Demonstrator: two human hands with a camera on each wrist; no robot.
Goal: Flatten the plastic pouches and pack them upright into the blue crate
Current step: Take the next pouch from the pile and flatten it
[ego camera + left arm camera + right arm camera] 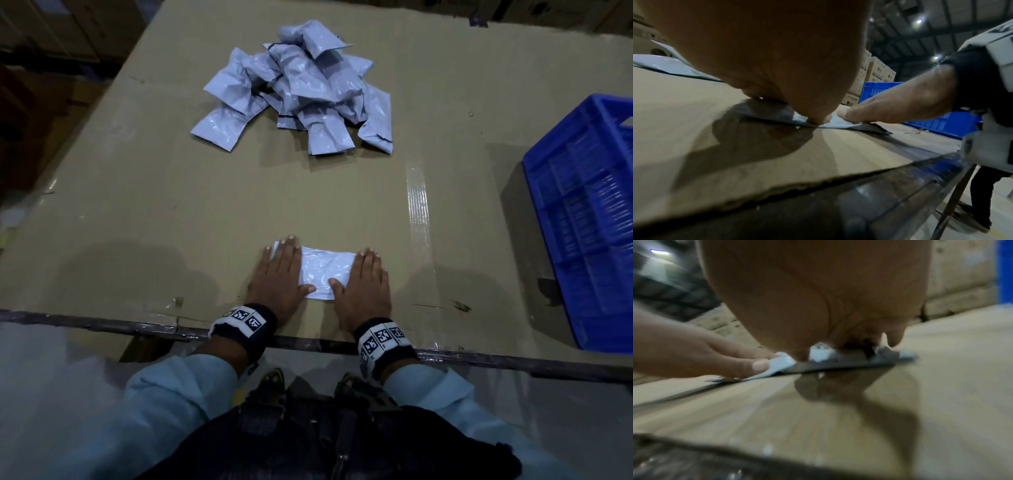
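Cardboard tabletop (137,212), and both palms are flat: left hand (279,274) and right hand (364,287) press one pouch (323,270) lower centre, long axis left-right; blue crate (582,219) sits far right (right hand nearer), pile (301,89) top centre.

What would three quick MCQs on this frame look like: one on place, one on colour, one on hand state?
1. Where is the crate?
A. person's right
B. person's left
C. under the pile

2. What colour is the crate?
A. red
B. blue
C. green

3. How are the hands?
A. fists
B. flat on one pouch
C. lifted

Key:
A, the crate sits at the cardboard's right edge.
B, its walls are blue.
B, left hand and right hand press the pouch flat, apart from the pile.
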